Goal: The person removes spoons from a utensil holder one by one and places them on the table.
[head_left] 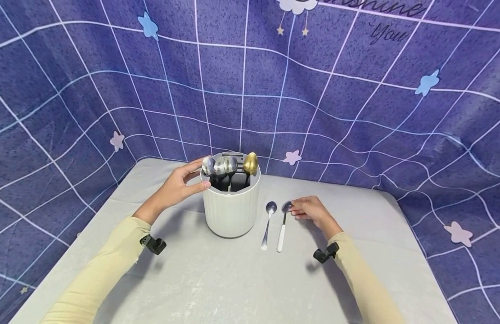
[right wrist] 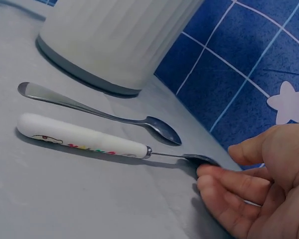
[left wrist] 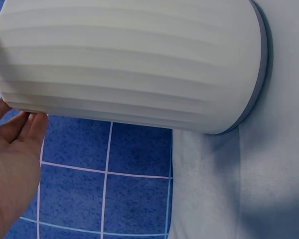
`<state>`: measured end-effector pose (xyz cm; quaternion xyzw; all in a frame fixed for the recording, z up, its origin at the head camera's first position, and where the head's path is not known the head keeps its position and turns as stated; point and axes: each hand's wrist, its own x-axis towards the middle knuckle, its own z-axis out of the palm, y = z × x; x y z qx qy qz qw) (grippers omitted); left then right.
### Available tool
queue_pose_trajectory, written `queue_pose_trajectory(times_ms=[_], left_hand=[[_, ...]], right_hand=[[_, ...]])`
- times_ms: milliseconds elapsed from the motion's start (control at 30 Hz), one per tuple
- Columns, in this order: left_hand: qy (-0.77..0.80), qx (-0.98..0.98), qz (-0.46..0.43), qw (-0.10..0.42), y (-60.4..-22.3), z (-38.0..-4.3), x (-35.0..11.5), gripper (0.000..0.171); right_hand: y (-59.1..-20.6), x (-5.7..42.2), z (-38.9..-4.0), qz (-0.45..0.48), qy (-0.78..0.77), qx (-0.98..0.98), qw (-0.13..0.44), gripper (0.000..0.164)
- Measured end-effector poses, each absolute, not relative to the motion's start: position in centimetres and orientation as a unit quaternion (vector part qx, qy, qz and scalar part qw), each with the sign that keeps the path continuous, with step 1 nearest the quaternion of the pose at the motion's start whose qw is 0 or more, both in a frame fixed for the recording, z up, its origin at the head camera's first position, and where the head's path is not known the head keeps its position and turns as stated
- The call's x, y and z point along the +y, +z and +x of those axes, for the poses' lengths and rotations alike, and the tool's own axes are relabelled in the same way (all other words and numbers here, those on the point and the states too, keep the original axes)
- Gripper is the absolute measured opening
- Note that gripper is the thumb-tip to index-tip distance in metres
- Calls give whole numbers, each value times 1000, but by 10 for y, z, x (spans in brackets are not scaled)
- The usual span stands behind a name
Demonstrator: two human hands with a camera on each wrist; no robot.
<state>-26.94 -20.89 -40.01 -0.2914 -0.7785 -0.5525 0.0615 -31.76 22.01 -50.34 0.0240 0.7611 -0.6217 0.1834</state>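
A white ribbed utensil holder [head_left: 230,213] stands upright on the table. Several silver spoons [head_left: 219,166] and a gold spoon [head_left: 250,163] stick up out of it, bowls upward. My left hand [head_left: 180,182] holds the holder's left side near the rim, thumb toward the front and fingers toward the back. To the right of the holder lie two spoons: an all-metal spoon [right wrist: 84,106] and a white-handled spoon [right wrist: 82,137] with coloured print. The fingers of my right hand [right wrist: 254,186] touch the bowl end of the white-handled spoon, while the thumb is raised apart from it.
A pale grey cloth covers the table [head_left: 217,279]. Close behind and at both sides hangs a blue curtain [head_left: 314,112] with a white grid and stars. Dark wrist mounts [head_left: 153,244] sit on both forearms.
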Motion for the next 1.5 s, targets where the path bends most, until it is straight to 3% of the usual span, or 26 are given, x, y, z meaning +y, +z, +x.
queue_pose_trajectory(times_ms=[500, 933, 1200, 1500], left_hand=[[-548, -780, -296, 65, -398, -271, -206, 60], [-552, -782, -283, 59, -398, -269, -206, 60], [-554, -781, -281, 60, -400, -268, -207, 59], [-555, -780, -283, 65, -399, -268, -207, 59]], right_hand=[[-469, 232, -313, -20, -558, 813, 165, 44], [-393, 197, -293, -126, -530, 836, 65, 35], [-352, 170, -286, -225, -489, 842, -35, 32], [-331, 141, -286, -263, -491, 829, -53, 40]])
